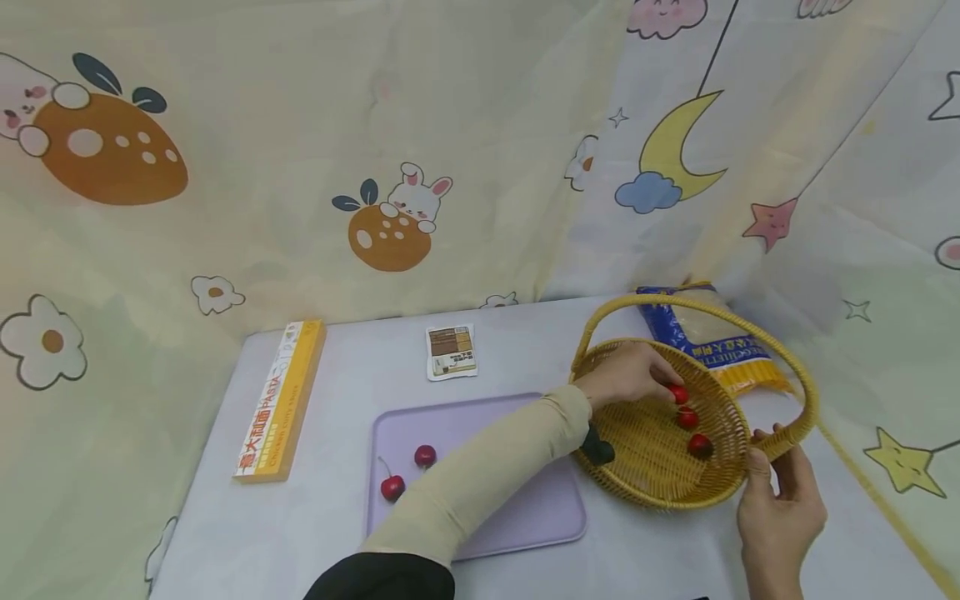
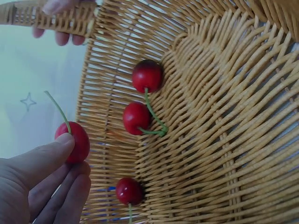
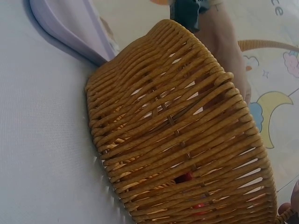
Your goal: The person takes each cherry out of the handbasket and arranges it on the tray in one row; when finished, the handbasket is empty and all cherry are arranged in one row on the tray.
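Note:
My left hand (image 1: 633,375) pinches a red cherry (image 2: 78,142) with a green stem between thumb and fingers, over the yellow wicker basket (image 1: 645,492). Inside lie three more cherries: two with joined stems (image 2: 147,76) and a single one (image 2: 130,191) closer to the hand in the left wrist view. On the basket's right side, my right hand (image 1: 782,508) grips the base of the handle (image 1: 802,392). The right wrist view shows the basket's woven outside (image 3: 177,126), tilted, with red glimpsed through gaps.
A lilac tray (image 1: 525,517) left of the basket bears two cherries (image 1: 425,456), partly behind my left sleeve. Behind it lies a small sachet (image 1: 452,352). A yellow pasta box (image 1: 281,400) is at the left; a blue and yellow pasta bag (image 1: 720,342) lies behind the basket.

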A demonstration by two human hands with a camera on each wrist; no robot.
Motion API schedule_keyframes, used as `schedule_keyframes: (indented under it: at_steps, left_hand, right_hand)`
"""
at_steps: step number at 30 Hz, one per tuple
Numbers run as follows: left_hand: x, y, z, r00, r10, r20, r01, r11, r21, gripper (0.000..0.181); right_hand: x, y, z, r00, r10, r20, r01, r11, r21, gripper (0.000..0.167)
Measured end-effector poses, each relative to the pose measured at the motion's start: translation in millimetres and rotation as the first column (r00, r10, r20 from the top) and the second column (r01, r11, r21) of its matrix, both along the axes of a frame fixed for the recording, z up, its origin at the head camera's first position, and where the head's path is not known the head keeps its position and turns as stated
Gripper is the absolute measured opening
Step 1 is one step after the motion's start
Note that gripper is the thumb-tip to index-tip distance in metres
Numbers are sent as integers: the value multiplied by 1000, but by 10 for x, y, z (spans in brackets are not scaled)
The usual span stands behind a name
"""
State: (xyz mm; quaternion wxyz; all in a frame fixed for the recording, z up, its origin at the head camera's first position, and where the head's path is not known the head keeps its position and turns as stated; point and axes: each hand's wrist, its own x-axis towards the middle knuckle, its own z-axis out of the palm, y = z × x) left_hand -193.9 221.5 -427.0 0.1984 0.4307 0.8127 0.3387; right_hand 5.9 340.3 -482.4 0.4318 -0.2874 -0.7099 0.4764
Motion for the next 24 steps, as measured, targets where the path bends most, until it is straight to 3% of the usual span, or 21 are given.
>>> schedule_keyframes:
  at_steps: [7,15,24]
  left_hand:
    - [13,-201,99,999,4,32,-4,1000,15,26]
    - [29,-512,201,1000,5,13,-6,998,65,27]
    - [93,-972,296,1000,13,13,-14,994,109,26]
  right_hand:
    - [-1,-14,-22,999,-1,36,0,1000,11,44]
    - [-13,-17,-5,1000,-9,27,8,1000,23,43]
    - [-24,3,-11,1000,-24,7,24,1000,-1,43]
